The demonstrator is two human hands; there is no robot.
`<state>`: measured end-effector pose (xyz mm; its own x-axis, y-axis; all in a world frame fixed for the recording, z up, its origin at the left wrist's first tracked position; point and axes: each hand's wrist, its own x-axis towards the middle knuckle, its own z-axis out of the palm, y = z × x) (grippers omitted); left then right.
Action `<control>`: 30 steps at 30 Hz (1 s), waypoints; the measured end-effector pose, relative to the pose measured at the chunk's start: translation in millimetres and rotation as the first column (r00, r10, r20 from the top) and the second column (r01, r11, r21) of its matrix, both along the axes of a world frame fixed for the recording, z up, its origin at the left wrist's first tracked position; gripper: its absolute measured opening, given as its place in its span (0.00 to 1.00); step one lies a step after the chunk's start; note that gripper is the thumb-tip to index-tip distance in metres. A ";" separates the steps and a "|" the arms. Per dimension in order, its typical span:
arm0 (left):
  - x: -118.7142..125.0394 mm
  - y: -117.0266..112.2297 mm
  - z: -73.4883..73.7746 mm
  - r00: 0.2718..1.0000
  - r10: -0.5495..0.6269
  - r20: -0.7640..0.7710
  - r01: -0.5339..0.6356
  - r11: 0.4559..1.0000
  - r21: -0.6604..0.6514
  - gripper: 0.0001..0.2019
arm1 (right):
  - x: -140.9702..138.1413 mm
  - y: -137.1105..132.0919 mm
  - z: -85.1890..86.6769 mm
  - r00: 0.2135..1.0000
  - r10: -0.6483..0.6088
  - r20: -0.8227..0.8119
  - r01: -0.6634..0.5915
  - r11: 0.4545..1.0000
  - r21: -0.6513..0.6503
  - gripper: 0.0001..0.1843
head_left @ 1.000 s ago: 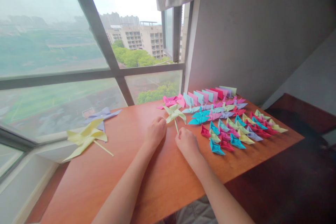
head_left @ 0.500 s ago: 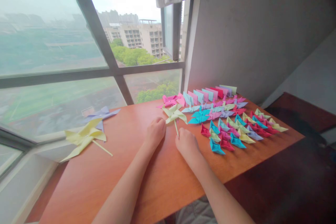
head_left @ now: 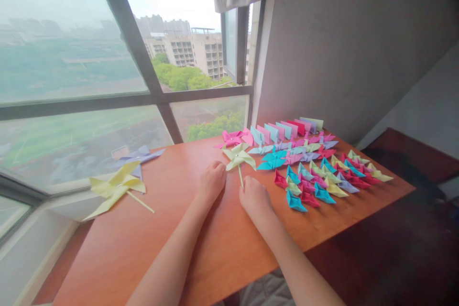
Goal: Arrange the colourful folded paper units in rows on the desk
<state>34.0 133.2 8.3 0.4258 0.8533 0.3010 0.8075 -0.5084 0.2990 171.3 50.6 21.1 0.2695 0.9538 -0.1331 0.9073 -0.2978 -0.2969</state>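
Note:
A pale green paper pinwheel (head_left: 238,155) stands upright in the middle of the table. My right hand (head_left: 255,195) is closed round the lower part of its thin stick. Beside the pinwheel's left vane, my left hand (head_left: 214,178) rests with its fingers curled in; the hand's back hides what they hold, if anything. Just behind is a bright pink paper pinwheel (head_left: 234,138). To the right of it lies a turquoise folded paper shape (head_left: 274,158).
On the wooden table (head_left: 158,244), a yellow pinwheel (head_left: 115,186) and a lavender pinwheel (head_left: 140,155) lie at the left by the window. Rows of folded paper boats (head_left: 324,193) and standing folded papers (head_left: 287,129) fill the right side. A grey wall (head_left: 333,57) rises behind.

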 end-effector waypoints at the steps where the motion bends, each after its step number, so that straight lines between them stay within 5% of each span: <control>1: -0.1 -0.2 0.0 1.000 0.000 -0.006 0.000 1.000 0.002 0.09 | 0.4 -0.3 0.0 1.000 0.003 0.001 -0.003 1.000 0.004 0.09; 7: -6.1 -8.1 8.7 0.997 0.030 -0.073 -0.030 1.000 0.000 0.08 | 2.1 -6.9 1.1 1.000 0.013 0.015 -0.014 0.999 0.045 0.08; 12: -42.3 -24.3 24.9 0.971 0.186 -0.150 -0.189 0.982 -0.005 0.10 | -0.3 -22.2 -3.6 0.997 0.077 0.013 -0.078 0.988 0.131 0.09; 17: -108.0 -39.7 42.7 0.830 0.507 -0.234 -0.519 0.854 0.009 0.13 | -3.4 -34.1 -11.5 0.983 0.184 0.002 -0.180 0.962 0.205 0.10; 21: -150.2 -47.5 47.9 0.702 0.645 -0.300 -0.679 0.735 -0.008 0.15 | -3.3 -33.6 -15.4 0.988 0.157 0.010 -0.156 0.970 0.187 0.13; 30: -168.5 -47.2 36.9 0.620 0.699 -0.357 -0.763 0.643 -0.065 0.18 | 7.4 -31.8 -15.8 0.999 0.036 0.041 -0.043 0.984 0.171 0.15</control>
